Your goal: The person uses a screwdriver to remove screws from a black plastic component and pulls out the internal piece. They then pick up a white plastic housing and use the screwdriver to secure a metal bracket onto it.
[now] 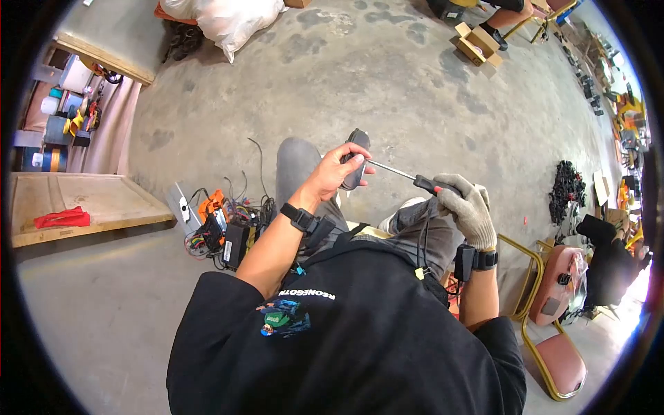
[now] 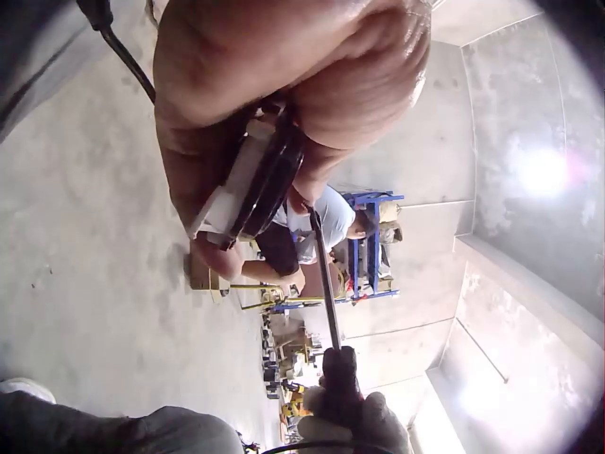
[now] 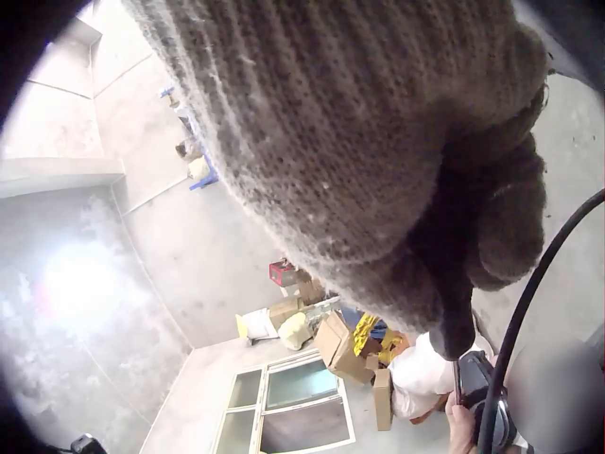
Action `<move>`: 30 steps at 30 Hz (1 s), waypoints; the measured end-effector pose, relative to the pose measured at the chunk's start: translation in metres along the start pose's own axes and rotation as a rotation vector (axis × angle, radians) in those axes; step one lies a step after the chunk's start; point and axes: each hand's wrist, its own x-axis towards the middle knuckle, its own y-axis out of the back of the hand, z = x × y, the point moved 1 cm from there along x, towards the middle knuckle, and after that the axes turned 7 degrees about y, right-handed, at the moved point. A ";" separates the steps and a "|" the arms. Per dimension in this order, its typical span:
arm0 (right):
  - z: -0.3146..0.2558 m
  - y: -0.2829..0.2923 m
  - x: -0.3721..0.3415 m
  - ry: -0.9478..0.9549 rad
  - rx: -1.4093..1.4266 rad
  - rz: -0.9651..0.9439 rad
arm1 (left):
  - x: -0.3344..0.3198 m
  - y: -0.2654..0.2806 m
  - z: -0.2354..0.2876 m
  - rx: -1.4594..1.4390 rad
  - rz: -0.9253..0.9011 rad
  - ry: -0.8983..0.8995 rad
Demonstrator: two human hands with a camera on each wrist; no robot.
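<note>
Dark device (image 1: 360, 137), upper centre of frame, pinched by left hand (image 1: 335, 170); gloved right hand (image 1: 467, 209) grips screwdriver (image 1: 405, 175).

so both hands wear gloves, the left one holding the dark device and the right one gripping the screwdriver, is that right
Not quite: the left hand is bare, as the head view shows; only the right hand wears a glove. The left does hold the dark device and the right does grip the screwdriver.

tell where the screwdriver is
In the head view, right of centre, the screwdriver is in the gloved right hand, its shaft pointing toward the left hand.
</note>
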 end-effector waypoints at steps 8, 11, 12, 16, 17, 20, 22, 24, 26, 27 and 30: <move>0.010 -0.005 -0.002 0.109 -0.022 0.084 | -0.009 -0.006 0.005 0.018 0.022 -0.005; 0.011 -0.004 -0.002 0.097 -0.014 0.091 | -0.010 -0.009 0.007 0.038 0.025 0.007; 0.012 -0.004 -0.002 0.100 -0.005 0.093 | -0.010 -0.008 0.007 0.040 0.026 0.006; 0.008 -0.004 -0.003 0.105 -0.013 0.087 | -0.007 -0.008 0.008 0.061 0.017 -0.002; 0.009 -0.003 -0.003 0.111 -0.018 0.086 | -0.007 -0.009 0.009 0.069 0.023 -0.009; 0.007 -0.002 -0.004 0.116 -0.023 0.085 | -0.007 -0.012 0.012 0.119 0.032 -0.031; 0.006 -0.002 -0.005 0.115 -0.024 0.082 | -0.007 -0.014 0.013 0.149 0.048 -0.029; 0.005 -0.001 -0.004 0.126 -0.046 0.082 | -0.007 -0.014 0.012 0.180 0.065 -0.030; 0.012 0.000 -0.003 0.144 -0.058 0.088 | -0.006 -0.012 0.011 0.295 0.062 0.002; 0.014 0.000 -0.002 0.161 -0.071 0.094 | -0.005 -0.011 0.011 0.296 0.062 0.001; 0.008 0.004 -0.004 0.095 -0.102 0.032 | -0.004 -0.009 0.010 0.375 0.075 0.005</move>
